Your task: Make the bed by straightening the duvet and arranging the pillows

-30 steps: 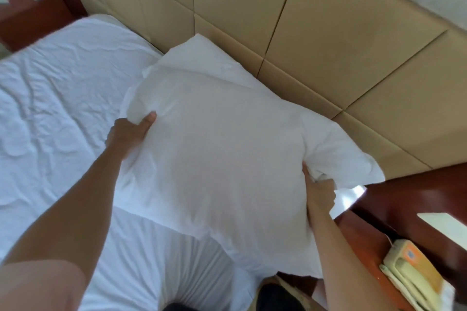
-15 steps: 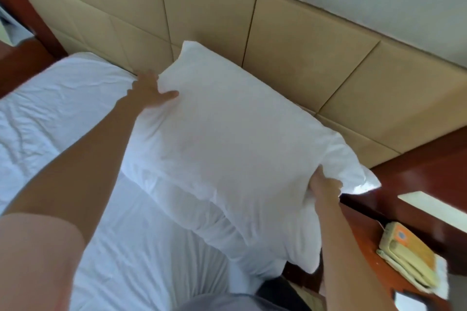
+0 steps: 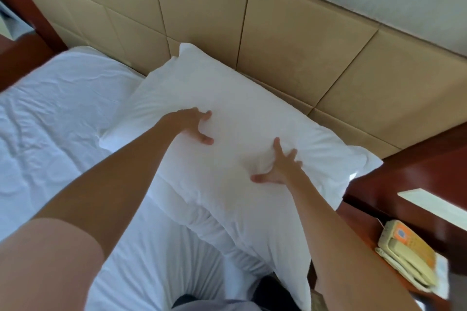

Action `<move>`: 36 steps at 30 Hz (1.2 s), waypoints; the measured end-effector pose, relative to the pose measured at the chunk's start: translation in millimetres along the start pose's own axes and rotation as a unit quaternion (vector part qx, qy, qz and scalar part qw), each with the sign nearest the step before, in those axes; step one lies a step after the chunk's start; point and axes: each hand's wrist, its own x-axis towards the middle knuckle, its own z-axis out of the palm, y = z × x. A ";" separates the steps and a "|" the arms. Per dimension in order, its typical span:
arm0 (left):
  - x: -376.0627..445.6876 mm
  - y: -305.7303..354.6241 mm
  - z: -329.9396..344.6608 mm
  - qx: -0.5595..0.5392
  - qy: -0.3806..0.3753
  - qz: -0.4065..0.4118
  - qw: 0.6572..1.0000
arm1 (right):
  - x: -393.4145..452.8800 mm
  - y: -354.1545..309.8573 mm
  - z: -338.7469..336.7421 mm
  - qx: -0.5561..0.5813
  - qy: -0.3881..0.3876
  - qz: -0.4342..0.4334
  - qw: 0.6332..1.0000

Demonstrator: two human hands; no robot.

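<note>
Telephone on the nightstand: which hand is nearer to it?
Right. The right hand lies spread on the pillow toward its nightstand end, up and left of the telephone. The left hand presses the pillow further along, away from the nightstand.

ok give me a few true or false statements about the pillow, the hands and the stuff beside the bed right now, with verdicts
1. Both hands rest open on top of the pillow. True: the left hand and right hand lie flat with fingers spread.
2. The pillow lies at the foot of the bed. False: its far edge is against the tan padded headboard.
3. A cream telephone sits on the wooden nightstand to the right. True.
4. The right hand is gripping the pillow's corner. False: it presses on the top surface, away from the corners.
5. The white sheet to the left is wrinkled. True.
</note>
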 end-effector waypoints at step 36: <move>-150.0 210.7 136.5 -0.066 0.015 -0.147 0.987 | -22.1 117.6 -36.4 -0.214 -0.067 -0.202 0.953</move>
